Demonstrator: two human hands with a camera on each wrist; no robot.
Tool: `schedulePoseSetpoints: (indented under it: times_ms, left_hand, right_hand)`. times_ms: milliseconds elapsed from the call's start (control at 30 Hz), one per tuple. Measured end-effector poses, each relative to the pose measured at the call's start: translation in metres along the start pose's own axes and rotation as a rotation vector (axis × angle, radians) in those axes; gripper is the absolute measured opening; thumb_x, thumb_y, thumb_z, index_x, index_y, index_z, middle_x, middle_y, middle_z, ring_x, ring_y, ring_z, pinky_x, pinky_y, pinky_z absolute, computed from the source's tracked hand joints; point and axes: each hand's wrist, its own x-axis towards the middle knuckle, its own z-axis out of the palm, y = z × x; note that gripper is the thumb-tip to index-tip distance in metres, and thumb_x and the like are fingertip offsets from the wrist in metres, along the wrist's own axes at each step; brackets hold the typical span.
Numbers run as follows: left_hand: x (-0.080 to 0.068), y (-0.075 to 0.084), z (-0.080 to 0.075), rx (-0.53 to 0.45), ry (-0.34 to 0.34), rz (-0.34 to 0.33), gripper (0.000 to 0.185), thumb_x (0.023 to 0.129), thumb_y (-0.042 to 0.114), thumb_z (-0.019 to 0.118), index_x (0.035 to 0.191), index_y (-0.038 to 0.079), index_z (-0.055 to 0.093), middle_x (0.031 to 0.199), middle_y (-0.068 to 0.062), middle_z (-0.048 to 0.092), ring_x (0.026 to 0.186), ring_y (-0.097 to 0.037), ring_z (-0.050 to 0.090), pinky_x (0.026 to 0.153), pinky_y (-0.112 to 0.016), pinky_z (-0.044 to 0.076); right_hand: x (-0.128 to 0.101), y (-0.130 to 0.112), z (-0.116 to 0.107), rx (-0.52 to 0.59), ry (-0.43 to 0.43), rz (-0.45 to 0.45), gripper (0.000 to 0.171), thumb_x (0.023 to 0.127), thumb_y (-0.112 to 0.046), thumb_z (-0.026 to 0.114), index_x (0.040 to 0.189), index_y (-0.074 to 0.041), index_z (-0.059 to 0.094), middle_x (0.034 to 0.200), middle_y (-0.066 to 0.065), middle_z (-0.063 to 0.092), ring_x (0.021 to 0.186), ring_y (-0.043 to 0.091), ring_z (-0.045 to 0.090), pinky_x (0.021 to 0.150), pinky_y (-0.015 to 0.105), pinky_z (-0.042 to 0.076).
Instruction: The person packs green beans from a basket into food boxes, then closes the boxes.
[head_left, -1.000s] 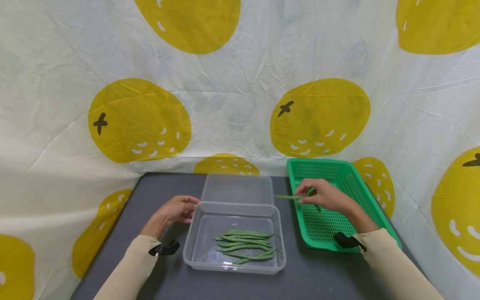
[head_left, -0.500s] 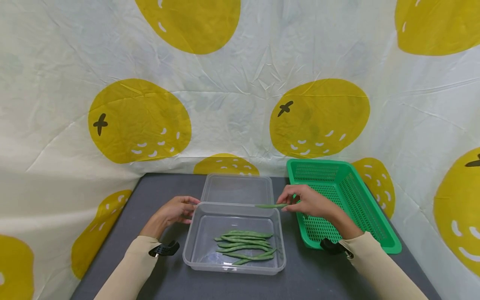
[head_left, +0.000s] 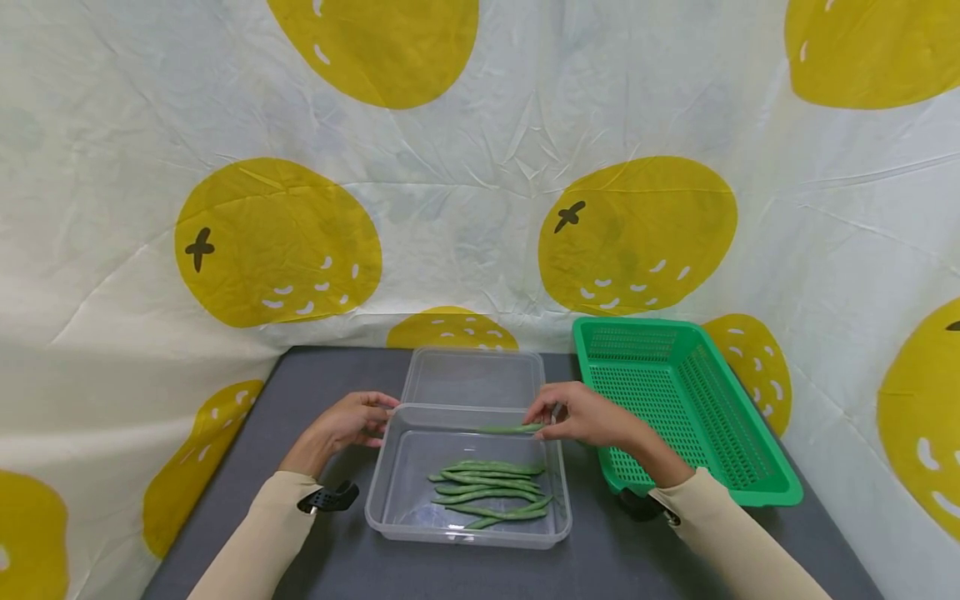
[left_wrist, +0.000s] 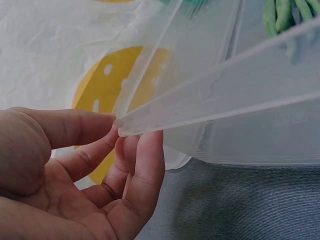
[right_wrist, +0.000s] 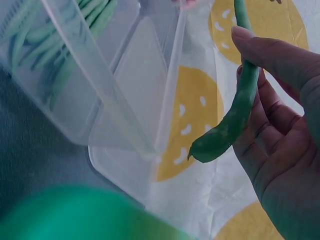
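Note:
A clear plastic container [head_left: 390,500] sits on the grey table with several green beans [head_left: 487,487] lying in it. My right hand [head_left: 581,414] pinches one green bean [head_left: 510,429] over the container's far rim; the right wrist view shows that bean [right_wrist: 235,115] held between thumb and fingers. My left hand [head_left: 352,419] holds the container's far left corner, with the rim [left_wrist: 150,122] between thumb and fingertips in the left wrist view. The green basket [head_left: 675,400] stands to the right with nothing visible inside.
The clear lid [head_left: 475,377] lies behind the container. A white cloth with yellow fruit prints [head_left: 277,242] hangs around the back and sides of the table. Bare grey table surface [head_left: 315,375] shows at the left and front.
My right hand has carried the green bean leftward from over the green basket to above the clear container's far rim. The left hand has stayed on the container corner.

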Motion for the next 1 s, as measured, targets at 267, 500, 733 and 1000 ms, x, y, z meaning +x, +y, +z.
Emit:
schedulePoseSetpoints:
  times_ms: [267,500,733,1000]
  left_hand:
    - [0.001,-0.001,-0.001,-0.003,-0.005,0.005,0.038,0.098,0.008,0.059,0.133,-0.007,0.056,0.105,-0.018,0.070,0.082,-0.021,0.066,0.069,-0.038,0.058]
    - [0.001,-0.001,-0.001,-0.005,-0.009,0.002,0.038,0.098,0.008,0.059,0.133,-0.007,0.056,0.106,-0.017,0.070,0.082,-0.021,0.067,0.069,-0.038,0.058]
    - [-0.001,0.000,0.000,-0.003,-0.010,0.006,0.038,0.098,0.008,0.058,0.133,-0.007,0.056,0.105,-0.017,0.070,0.081,-0.020,0.066,0.069,-0.038,0.058]
    - [-0.001,0.001,0.001,0.000,-0.011,0.007,0.039,0.097,0.007,0.058,0.134,-0.007,0.055,0.106,-0.017,0.069,0.082,-0.020,0.066,0.069,-0.038,0.058]
  right_hand:
    - [0.012,-0.004,0.015,-0.022,-0.039,-0.057,0.019,0.091,-0.011,0.076,0.110,-0.014,0.076,0.102,0.007,0.068,0.086,0.010,0.061,0.080,0.037,0.058]
    - [0.023,-0.006,0.025,-0.030,-0.062,-0.090,0.020,0.092,-0.017,0.076,0.112,-0.015,0.075,0.105,0.007,0.068,0.088,0.008,0.061,0.079,0.036,0.057]
    - [0.025,-0.008,0.029,0.015,-0.048,-0.087,0.021,0.092,-0.018,0.075,0.113,-0.023,0.073,0.105,-0.003,0.067,0.093,0.011,0.063,0.084,0.034,0.056]
    - [0.018,-0.002,0.025,0.016,0.022,-0.051,0.016,0.097,-0.023,0.069,0.113,-0.024,0.073,0.107,-0.001,0.069,0.090,0.011,0.064,0.081,0.038,0.056]
